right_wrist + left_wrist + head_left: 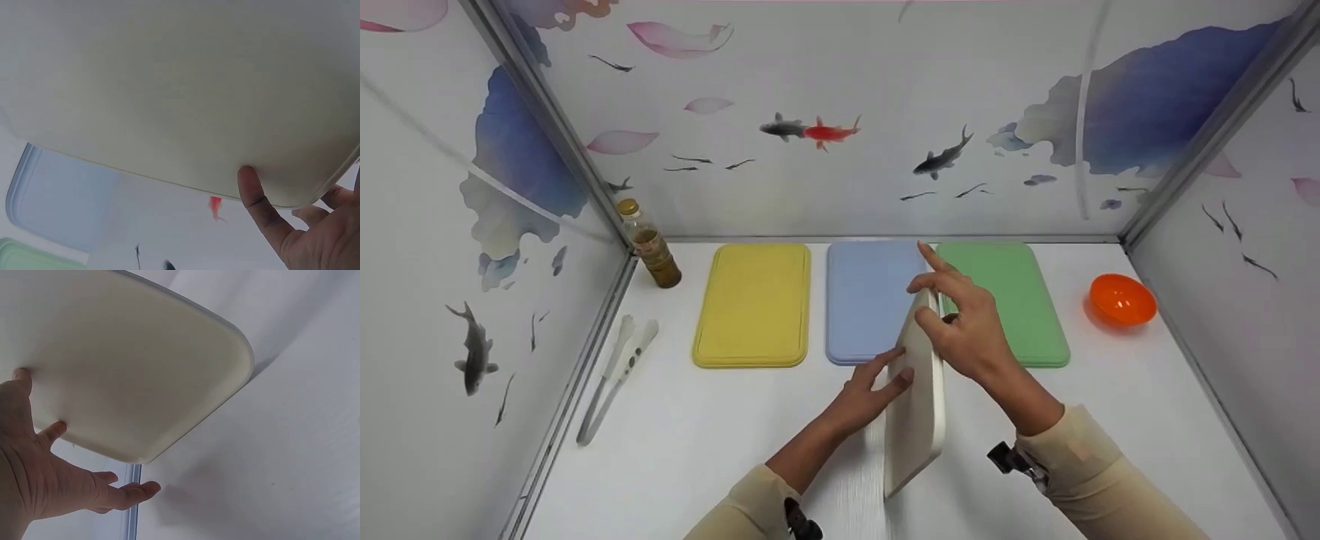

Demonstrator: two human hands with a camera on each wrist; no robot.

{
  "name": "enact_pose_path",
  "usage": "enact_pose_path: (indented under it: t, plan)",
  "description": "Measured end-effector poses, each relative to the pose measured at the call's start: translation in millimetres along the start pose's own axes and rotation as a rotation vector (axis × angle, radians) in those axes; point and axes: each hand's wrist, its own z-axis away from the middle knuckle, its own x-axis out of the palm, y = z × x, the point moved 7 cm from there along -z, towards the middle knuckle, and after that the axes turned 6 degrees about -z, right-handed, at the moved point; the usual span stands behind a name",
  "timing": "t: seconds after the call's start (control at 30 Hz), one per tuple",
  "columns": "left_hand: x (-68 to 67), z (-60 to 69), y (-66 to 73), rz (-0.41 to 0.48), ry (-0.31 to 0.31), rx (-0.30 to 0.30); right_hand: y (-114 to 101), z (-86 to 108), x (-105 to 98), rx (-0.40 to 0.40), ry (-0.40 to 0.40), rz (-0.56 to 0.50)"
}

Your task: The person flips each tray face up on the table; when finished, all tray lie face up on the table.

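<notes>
A white cutting board [916, 405] with rounded corners is held on edge, tilted, in front of the coloured boards. My right hand [966, 324] grips its far end; in the right wrist view the thumb [251, 185] presses one broad face while other fingers pass behind the edge. On the board's left face rest fingertips of my left hand [864, 397]. The left wrist view shows two digits touching that face, with the other fingers [126, 495] stretched out below the board. Part of the blue cutting board [874, 307] and the green cutting board [1012, 307] is hidden behind the right hand and white board.
A yellow cutting board [754, 307] lies left of the blue one. An oil bottle [655, 255] stands in the back left corner, with two white-handled utensils [619, 367] in front. At right sits an orange bowl [1122, 300]. Printed panels [840, 82] enclose the table.
</notes>
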Motion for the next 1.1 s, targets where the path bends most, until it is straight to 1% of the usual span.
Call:
enact_pose_path:
  t: [0.1, 0.27, 0.4, 0.57, 0.67, 0.77, 0.9, 1.0, 1.1]
  plan:
    - [1.1, -0.5, -0.2, 0.031, 0.001, -0.004, 5, 1.7, -7, 0.012, 0.038, -0.022]
    - [-5.0, -1.5, -2.1, 0.057, 0.034, -0.015, 12, 3.5, -15, 0.013, 0.089, -0.081]
    - [-11.2, -2.4, -3.1, 0.045, 0.064, -0.009, 16, 3.8, -22, 0.001, 0.117, -0.157]
    - [-19.6, -0.9, -5.1, 0.018, 0.101, -0.009, 26, 5.0, -29, -0.024, 0.156, -0.301]
    - [-24.1, 0.1, -5.7, -0.006, 0.116, -0.012, 31, 6.8, -33, -0.042, 0.174, -0.343]
    - [-28.3, 1.5, -6.4, -0.024, 0.133, -0.023, 34, 8.5, -36, -0.047, 0.181, -0.361]
    - [-34.6, 4.5, -6.5, -0.065, 0.163, -0.047, 39, 10.3, -38, -0.029, 0.176, -0.359]
    - [-40.4, 6.9, -6.0, -0.110, 0.188, -0.059, 43, 11.4, -38, 0.004, 0.151, -0.349]
    - [-44.9, 9.6, -6.4, -0.145, 0.201, -0.066, 46, 13.3, -37, 0.050, 0.111, -0.338]
